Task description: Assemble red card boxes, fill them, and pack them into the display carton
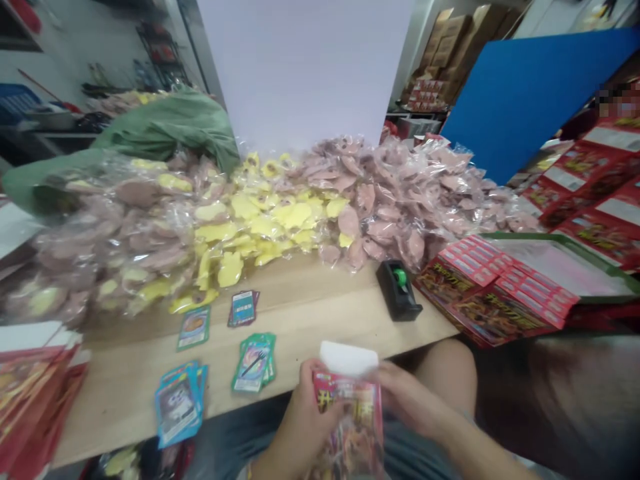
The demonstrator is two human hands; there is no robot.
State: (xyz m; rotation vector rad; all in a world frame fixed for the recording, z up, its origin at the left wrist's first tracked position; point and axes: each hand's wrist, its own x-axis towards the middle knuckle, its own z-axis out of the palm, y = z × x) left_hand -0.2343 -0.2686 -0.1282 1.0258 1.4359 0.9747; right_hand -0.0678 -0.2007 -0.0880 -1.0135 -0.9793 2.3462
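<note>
Both hands hold a red printed packet with a white top edge, just in front of the wooden table's near edge. My left hand grips its left side, fingers curled round it. My right hand pinches the right side. On the table lie small stacks of trading cards: a blue stack, a green stack, a single green card and a dark stack.
A large heap of pink and yellow items in clear bags fills the table's back half. A black tape dispenser stands at the right. Red packets are piled at the right and red ones at the left edge. A green tray sits right.
</note>
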